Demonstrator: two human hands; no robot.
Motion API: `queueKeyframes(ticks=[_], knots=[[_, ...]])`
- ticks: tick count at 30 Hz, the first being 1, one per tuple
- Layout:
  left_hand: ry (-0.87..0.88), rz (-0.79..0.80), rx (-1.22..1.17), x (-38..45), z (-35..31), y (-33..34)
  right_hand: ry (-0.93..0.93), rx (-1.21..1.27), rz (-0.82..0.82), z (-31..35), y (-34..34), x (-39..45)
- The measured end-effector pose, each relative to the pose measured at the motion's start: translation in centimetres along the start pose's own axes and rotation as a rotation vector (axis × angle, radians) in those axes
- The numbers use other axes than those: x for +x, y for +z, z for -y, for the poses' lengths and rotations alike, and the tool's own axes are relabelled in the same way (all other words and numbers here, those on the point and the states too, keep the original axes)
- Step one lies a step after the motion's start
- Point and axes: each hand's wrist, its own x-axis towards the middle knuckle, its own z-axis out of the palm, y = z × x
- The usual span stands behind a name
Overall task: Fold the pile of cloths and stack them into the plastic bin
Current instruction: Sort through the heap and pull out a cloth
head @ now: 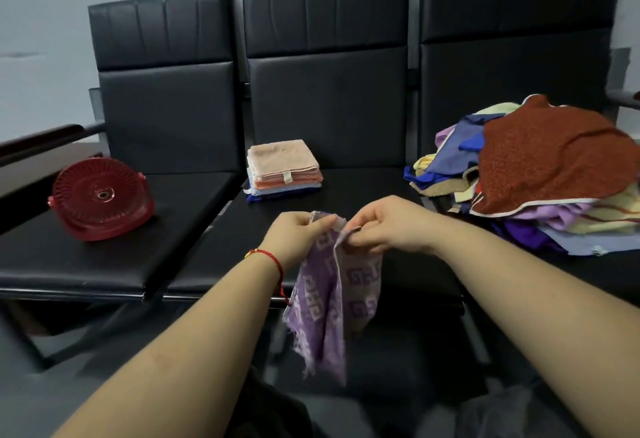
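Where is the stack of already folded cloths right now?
In the head view, the folded stack sits on the middle seat, near its back left corner, between the red bin and the unfolded pile.

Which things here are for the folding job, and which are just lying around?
For the job:
- purple cloth, pinched by the left hand and right hand
- folded stack on the middle seat
- messy pile of cloths on the right seat
- red bin, lying tipped on the left seat

Just lying around:
- black chairs
- red string bracelet
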Motion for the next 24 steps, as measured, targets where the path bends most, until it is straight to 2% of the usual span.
queueKeyframes(ticks=[3, 5, 10, 18, 24], knots=[[0.0, 0.071, -0.035, 0.1, 0.0, 0.8, -0.095, -0.33, -0.213, -0.3, 0.0, 0.3], [-0.003, 0.1, -0.066, 0.0, 0.0, 1.1, -0.167, -0.492, -0.299, -0.3, -0.1, 0.1], [-0.05, 0.184, -0.197, -0.1, -0.6, 1.1, -0.198, -0.469, -0.284, -0.6, 0.2, -0.1], [-0.18, 0.155, -0.366, -0.3, -1.1, 1.5, -0.286, -0.258, -0.395, -0.3, 0.8, 0.4], [-0.166, 0.288, -0.434, -0.9, -1.4, 1.8, -0.226, -0.183, -0.419, -0.4, 1.0, 0.5]])
